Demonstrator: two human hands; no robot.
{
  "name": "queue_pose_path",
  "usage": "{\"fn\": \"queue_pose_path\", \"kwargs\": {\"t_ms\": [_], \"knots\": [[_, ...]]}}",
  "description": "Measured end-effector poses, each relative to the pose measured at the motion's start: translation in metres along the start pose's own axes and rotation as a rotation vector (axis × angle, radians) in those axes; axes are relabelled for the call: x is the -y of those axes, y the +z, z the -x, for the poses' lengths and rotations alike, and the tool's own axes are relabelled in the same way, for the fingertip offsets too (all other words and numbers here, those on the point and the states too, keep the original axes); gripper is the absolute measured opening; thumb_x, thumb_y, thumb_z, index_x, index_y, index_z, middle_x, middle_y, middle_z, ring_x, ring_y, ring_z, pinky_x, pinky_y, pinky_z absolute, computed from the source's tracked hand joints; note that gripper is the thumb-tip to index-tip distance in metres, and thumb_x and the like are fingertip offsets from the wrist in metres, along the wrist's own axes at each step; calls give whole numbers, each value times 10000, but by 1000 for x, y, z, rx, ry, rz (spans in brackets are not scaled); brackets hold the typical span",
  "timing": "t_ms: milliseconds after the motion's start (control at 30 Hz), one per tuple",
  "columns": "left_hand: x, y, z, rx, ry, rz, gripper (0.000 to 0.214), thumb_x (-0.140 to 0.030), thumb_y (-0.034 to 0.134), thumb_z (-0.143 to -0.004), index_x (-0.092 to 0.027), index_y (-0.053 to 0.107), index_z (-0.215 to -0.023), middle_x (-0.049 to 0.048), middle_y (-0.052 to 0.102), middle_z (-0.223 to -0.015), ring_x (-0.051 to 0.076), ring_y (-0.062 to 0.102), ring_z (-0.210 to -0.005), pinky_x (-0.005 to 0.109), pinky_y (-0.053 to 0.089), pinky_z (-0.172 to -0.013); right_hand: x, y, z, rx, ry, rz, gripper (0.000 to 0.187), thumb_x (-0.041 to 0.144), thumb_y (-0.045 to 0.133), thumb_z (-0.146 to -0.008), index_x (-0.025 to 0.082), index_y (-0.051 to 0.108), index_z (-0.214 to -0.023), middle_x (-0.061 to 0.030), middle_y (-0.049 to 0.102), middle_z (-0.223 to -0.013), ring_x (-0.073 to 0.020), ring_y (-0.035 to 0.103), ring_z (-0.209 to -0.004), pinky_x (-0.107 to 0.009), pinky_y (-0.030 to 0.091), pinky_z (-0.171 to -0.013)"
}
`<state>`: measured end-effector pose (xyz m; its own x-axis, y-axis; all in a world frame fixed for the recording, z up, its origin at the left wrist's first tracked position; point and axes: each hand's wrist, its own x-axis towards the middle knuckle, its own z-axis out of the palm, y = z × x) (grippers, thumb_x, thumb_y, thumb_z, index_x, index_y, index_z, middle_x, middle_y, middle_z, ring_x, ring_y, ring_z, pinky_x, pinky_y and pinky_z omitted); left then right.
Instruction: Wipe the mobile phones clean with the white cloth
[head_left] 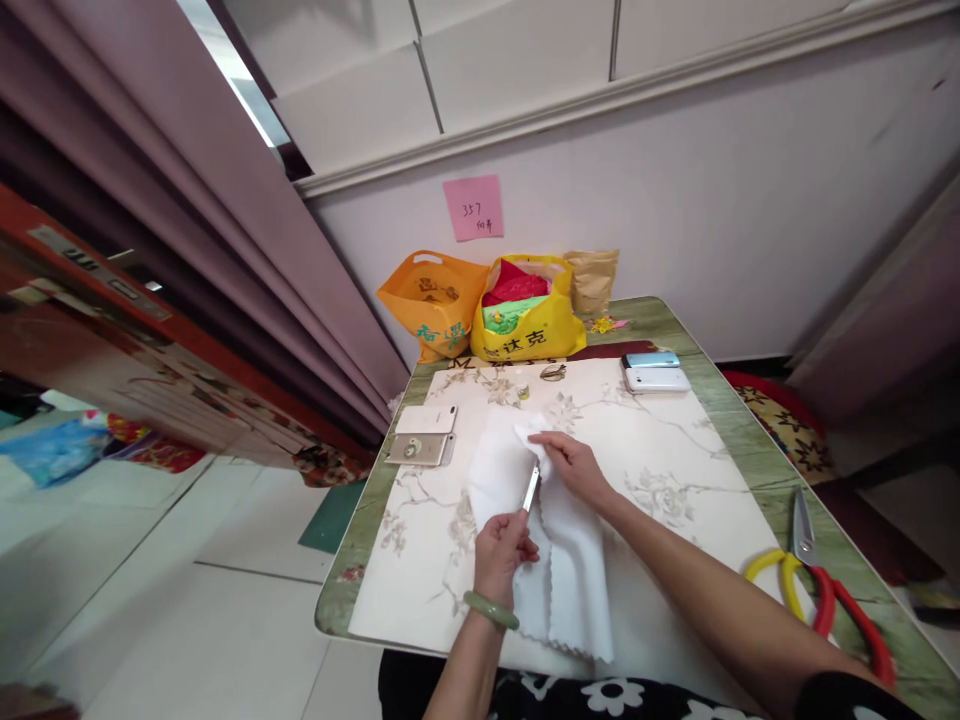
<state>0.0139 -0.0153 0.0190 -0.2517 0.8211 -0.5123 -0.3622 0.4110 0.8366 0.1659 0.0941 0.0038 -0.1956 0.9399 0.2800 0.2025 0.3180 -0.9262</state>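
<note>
My left hand (504,550), with a green bangle at its wrist, is closed around the handles of silver-bladed scissors (532,489). Their handles are mostly hidden by my fingers, and the blades point away from me into the white cloth (581,575). A long split with wavy, zigzag edges runs through the cloth from the scissors towards me. Just beyond the blade tips, my right hand (572,464) pinches a raised, folded part of the same cloth between thumb and fingers.
Phones (421,449) lie at the left, with more phones (651,381) at the back right. Large red-and-yellow-handled scissors (802,540) rest by the right edge. An orange bag (433,300), a yellow bag (525,340) and a brown paper bag (592,280) stand against the wall.
</note>
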Motion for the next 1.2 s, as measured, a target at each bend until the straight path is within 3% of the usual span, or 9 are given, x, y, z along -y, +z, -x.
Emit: {"fn": "queue_pose_path", "kwargs": {"t_ms": [133, 267, 533, 667, 733, 833, 900, 1067, 1200], "knots": [[0, -1, -2, -9, -21, 15, 511, -540, 822, -551, -127, 580, -728, 11, 609, -609, 135, 596, -490, 274, 515, -468, -7, 1, -12, 52, 235, -241, 326, 363, 482, -899, 270, 691, -1131, -12, 664, -1220, -208, 585, -1141, -397, 401, -1039], [1, 0, -3, -24, -19, 24, 509, -554, 807, -572, -128, 571, -718, 11, 605, -604, 137, 597, -480, 277, 522, -455, -15, 8, -14, 63, 322, -279, 379, 372, 451, -901, 255, 649, -1202, -16, 672, -1205, -200, 635, -1031, -395, 485, -933], [0, -3, -2, 2, -47, 55, 510, -547, 808, -590, -120, 581, -753, 14, 615, -615, 132, 599, -482, 276, 531, -466, -26, 9, -15, -27, 243, 34, 333, 263, 461, -878, 269, 690, -1118, -14, 719, -1086, -213, 651, -1034, -430, 476, -971], [-1, -7, -4, 38, -75, 71, 523, -545, 828, -560, -126, 568, -732, 24, 630, -631, 124, 596, -484, 268, 529, -478, -8, 14, -4, -161, 214, 92, 361, 280, 428, -915, 244, 638, -1206, -43, 698, -1138, -225, 645, -1040, -442, 469, -982], [-1, -8, -5, 34, -77, 76, 532, -554, 828, -553, -129, 563, -731, 19, 625, -617, 119, 585, -468, 263, 515, -467, 6, 22, 14, -168, 83, 102, 372, 289, 411, -944, 250, 597, -1264, -41, 687, -1170, -206, 648, -1042, -401, 491, -965], [-1, -8, -7, 33, -78, 83, 529, -575, 804, -578, -134, 560, -737, 5, 599, -574, 131, 584, -467, 268, 504, -468, 21, 35, 47, 22, -217, 136, 375, 234, 407, -958, 293, 581, -1285, -22, 663, -1225, -179, 620, -1111, -354, 507, -958], [-1, -7, -6, 43, -71, 88, 522, -567, 797, -597, -133, 570, -775, -8, 586, -566, 127, 576, -469, 262, 494, -474, 22, 38, 59, 89, -321, 180, 420, 196, 407, -955, 305, 533, -1340, -29, 636, -1270, -175, 598, -1150, -351, 512, -958], [-8, 0, 0, 72, -36, 54, 673, -551, 753, -669, -202, 516, -1194, -48, 589, -594, 96, 522, -415, 213, 413, -437, 4, 22, 24, -47, -172, 290, 430, 186, 393, -951, 302, 547, -1336, -37, 616, -1297, -199, 566, -1207, -425, 460, -1043], [-11, 2, 0, 133, -152, 110, 554, -624, 662, -717, -150, 585, -994, -5, 593, -589, 99, 496, -400, 219, 371, -411, 2, 23, 14, -128, -118, 362, 393, 196, 418, -944, 239, 586, -1296, -84, 598, -1313, -224, 556, -1220, -444, 457, -1043]]}}
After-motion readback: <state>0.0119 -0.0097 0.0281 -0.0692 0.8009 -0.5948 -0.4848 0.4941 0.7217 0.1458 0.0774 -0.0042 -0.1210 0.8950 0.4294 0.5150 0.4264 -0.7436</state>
